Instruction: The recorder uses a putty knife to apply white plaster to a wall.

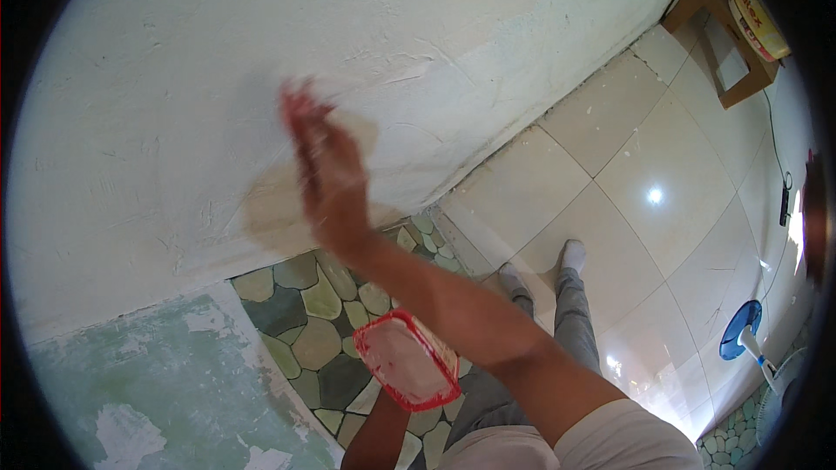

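My right hand (331,191) is raised against the white wall (157,122), its fingers closed around a red object (300,96) too smeared by motion to make out. A patch of the wall around it is beige. Lower down, my left arm comes up to a red-rimmed rectangular container (405,361) holding pale pink paste, with smears on its rim; my left hand holds it, mostly hidden beneath it.
My feet stand on cream floor tiles (653,148) beside pebble-patterned flooring (313,339) and a worn green surface (113,365). A brown stool (736,87) with a yellow bucket (753,13) is top right; a blue-based fan (740,331) and a black power strip (784,207) lie right.
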Motion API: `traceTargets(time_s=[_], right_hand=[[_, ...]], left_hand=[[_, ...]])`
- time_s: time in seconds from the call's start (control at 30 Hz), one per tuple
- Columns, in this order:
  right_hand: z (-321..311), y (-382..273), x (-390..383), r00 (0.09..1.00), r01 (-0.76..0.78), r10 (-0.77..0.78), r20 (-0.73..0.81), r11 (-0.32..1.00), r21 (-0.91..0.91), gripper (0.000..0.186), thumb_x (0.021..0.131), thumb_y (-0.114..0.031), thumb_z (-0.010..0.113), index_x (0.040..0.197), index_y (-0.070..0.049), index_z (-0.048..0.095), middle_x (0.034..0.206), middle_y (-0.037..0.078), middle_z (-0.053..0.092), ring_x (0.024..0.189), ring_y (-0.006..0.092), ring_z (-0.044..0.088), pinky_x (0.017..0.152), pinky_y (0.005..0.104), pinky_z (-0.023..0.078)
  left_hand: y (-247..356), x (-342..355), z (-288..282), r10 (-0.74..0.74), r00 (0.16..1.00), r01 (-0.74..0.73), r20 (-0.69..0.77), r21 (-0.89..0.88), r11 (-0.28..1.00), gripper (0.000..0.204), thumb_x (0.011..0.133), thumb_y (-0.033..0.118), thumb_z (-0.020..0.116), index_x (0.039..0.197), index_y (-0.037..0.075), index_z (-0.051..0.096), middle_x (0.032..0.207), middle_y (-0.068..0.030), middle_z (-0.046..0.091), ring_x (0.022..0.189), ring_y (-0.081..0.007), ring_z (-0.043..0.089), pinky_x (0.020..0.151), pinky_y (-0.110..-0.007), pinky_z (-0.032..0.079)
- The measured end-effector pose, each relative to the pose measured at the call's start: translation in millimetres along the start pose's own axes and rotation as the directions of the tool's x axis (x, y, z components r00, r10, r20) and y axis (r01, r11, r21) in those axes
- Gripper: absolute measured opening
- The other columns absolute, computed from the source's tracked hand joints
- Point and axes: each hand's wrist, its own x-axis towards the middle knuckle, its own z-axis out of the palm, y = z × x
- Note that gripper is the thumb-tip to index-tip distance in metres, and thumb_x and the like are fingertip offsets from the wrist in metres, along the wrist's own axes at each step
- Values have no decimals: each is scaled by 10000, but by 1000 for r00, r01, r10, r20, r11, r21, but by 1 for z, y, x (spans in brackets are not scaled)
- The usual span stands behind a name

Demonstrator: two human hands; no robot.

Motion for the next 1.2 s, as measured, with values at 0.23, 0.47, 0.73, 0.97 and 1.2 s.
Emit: traceTargets(time_s=[0.23, 0.47, 0.73, 0.97, 1.2], right_hand=[[-47, -21, -57, 927, -37, 21, 375, 999, 38, 563, 817, 96, 562, 1367, -25, 539, 1244, 206, 586, 1133, 372, 577, 976, 412, 474], [-114, 39, -6, 935, -353, 351, -50, 914, -198, 415, 937, 20, 425, 1341, 67, 501, 1104, 220, 582, 971, 336, 586, 870, 399, 474], [-60, 53, 30, 974, -226, 219, -58, 953, -203, 491, 911, 54, 447, 1401, 38, 461, 1159, 231, 577, 1015, 362, 578, 919, 410, 468], [-12, -2, -4, 989, -102, 108, 98, 993, -66, 569, 861, 104, 509, 1421, 8, 466, 1297, 218, 584, 961, 318, 610, 882, 395, 499], [-58, -5, -31, 911, 124, -45, 410, 978, -168, 583, 817, 40, 594, 1389, 29, 484, 1297, 230, 588, 991, 338, 610, 817, 409, 498]], left_hand=[[-8, -49, 2, -64, 997, 65, -37, 7, 998, 608, 936, 540, 506, 1342, 88, 501, 1272, -143, 574, 1168, -392, 543, 1031, -527, 416], [-10, -58, 19, -121, 990, 122, -77, 14, 992, 577, 941, 518, 521, 1301, 67, 536, 1222, -129, 602, 1135, -374, 556, 1014, -494, 429], [-15, -52, 26, -172, 982, 184, 76, -203, 962, 804, 886, 685, 469, 1386, 56, 475, 1295, -201, 550, 1217, -438, 513, 1037, -584, 403], [-18, -60, 7, -110, 988, 118, -106, 73, 990, 604, 914, 499, 567, 1279, 19, 536, 1166, -163, 609, 1116, -376, 581, 1011, -520, 429], [-19, -60, 3, -83, 992, 93, -99, 106, 990, 589, 894, 472, 619, 1257, 13, 549, 1123, -176, 621, 1118, -369, 584, 993, -493, 458]])
